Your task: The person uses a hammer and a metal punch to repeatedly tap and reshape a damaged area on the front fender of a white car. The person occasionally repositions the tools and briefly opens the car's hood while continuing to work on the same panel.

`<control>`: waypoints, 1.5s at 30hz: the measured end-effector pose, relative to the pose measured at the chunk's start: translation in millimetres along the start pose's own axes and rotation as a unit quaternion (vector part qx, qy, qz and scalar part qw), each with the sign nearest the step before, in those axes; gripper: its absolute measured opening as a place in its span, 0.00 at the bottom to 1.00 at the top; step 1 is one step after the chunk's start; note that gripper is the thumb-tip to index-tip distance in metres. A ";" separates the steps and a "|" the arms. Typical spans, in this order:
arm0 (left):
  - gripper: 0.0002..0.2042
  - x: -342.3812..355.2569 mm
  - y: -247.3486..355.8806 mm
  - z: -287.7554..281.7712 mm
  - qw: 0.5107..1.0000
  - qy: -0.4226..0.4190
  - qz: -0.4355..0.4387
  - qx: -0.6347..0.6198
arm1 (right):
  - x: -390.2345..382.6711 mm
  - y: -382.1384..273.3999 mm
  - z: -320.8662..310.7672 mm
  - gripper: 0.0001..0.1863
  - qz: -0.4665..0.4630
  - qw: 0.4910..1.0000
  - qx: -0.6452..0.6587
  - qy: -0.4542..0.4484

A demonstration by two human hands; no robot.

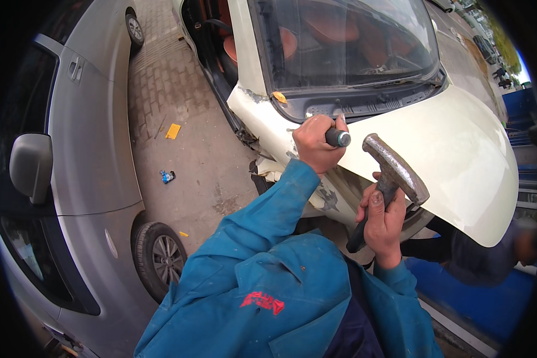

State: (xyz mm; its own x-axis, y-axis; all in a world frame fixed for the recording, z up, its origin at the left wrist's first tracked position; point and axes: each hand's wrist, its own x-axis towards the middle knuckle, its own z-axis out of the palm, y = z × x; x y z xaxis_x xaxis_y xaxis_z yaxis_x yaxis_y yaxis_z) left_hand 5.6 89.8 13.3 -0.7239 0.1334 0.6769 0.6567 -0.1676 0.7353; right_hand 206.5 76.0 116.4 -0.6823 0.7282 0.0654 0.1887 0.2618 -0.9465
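Observation:
My left hand (317, 143) is closed round a tool with a black cylindrical handle (339, 138), its butt end turned up. The tool's working end is hidden behind the fist, so its kind cannot be told. This hand is over the cream car's fender, beside the base of the windscreen. My right hand (385, 230) grips a hammer (397, 168) by its dark handle, close under the worn metal head. The head is raised in front of the cream hood (459, 155). Below my hands the car's fender (325, 194) has chipped paint and an opened-up edge.
A silver van (92, 143) stands on the left, with its mirror (31, 167) sticking out. Yellow scrap (173, 131) and a blue crumpled wrapper (167, 176) lie on the paving. An orange leaf (279, 97) rests by the windscreen. Another person (480, 253) is beyond the hood at right.

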 end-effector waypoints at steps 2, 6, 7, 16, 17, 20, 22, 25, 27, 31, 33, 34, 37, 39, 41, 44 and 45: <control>0.16 1.7 1.4 2.4 1.000 -0.001 -0.027 -0.005 | 10.1 -8.2 2.9 0.22 0.062 0.995 -0.051 -0.054; 0.17 5.7 -0.4 4.6 0.999 0.002 -0.032 -0.004 | 17.1 -33.7 -3.2 0.21 0.074 0.995 -0.052 -0.040; 0.17 6.6 -1.5 5.3 1.000 0.004 -0.031 -0.001 | 15.1 -39.5 -2.9 0.24 0.046 0.999 0.004 0.007; 0.17 2.9 -22.0 7.6 0.998 0.001 0.022 0.056 | 30.7 -31.7 4.4 0.18 0.104 0.991 -0.075 -0.032; 0.17 2.1 -26.3 0.7 0.997 0.003 0.009 0.073 | 30.3 -29.6 2.6 0.18 0.108 0.992 -0.054 -0.031; 0.16 0.7 -36.8 -20.9 0.993 -0.005 -0.050 0.111 | 24.7 -23.4 -1.0 0.16 0.040 0.998 0.020 0.046; 0.17 -6.6 -28.2 -23.5 0.997 0.006 -0.004 0.074 | 21.0 -21.1 -3.6 0.17 0.031 0.997 0.046 0.052; 0.17 -19.1 -3.5 -9.4 0.996 -0.059 0.050 0.034 | 16.8 -17.3 -3.9 0.17 0.062 0.993 0.087 0.041; 0.18 -22.2 8.6 -0.3 0.998 -0.046 0.043 0.011 | 14.6 -15.1 -3.9 0.17 0.066 0.994 0.086 0.029; 0.18 -17.1 12.3 2.8 0.999 -0.031 0.029 0.011 | 8.9 -13.2 -7.0 0.18 0.062 0.996 0.067 0.019; 0.17 -15.0 11.7 1.9 0.999 -0.036 0.023 0.006 | 5.6 -12.9 -9.6 0.19 0.069 0.996 0.053 0.020; 0.17 -14.2 11.5 1.7 0.999 -0.038 0.025 0.003 | 4.4 -12.7 -10.9 0.19 0.074 0.996 0.052 0.024; 0.17 -14.2 13.1 1.6 1.000 -0.028 0.009 -0.006 | 1.3 -12.6 -14.9 0.20 0.047 0.997 0.050 0.025; 0.18 -15.0 15.2 1.4 1.000 -0.029 0.003 -0.005 | 0.1 -12.0 -16.7 0.20 0.033 0.998 0.052 0.027; 0.18 -15.6 17.2 1.1 1.000 -0.029 0.001 0.004 | -1.4 -10.3 -17.2 0.20 0.034 0.998 0.046 0.023; 0.19 -16.5 18.6 0.2 1.000 -0.016 -0.004 -0.007 | -2.8 -5.7 -13.9 0.19 0.050 0.999 0.020 0.008; 0.19 -16.5 18.3 -0.2 1.000 -0.010 -0.008 -0.009 | -3.0 -4.3 -11.8 0.19 0.053 0.999 0.011 0.004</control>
State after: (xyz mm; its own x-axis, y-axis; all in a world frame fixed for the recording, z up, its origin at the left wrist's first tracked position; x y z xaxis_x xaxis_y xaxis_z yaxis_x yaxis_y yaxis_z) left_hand 29.5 84.4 15.6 -0.7294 0.1556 0.6662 0.6415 -0.1826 0.7450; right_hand 216.1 80.2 124.0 -0.6536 0.7561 -0.0334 0.2448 0.1694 -0.9547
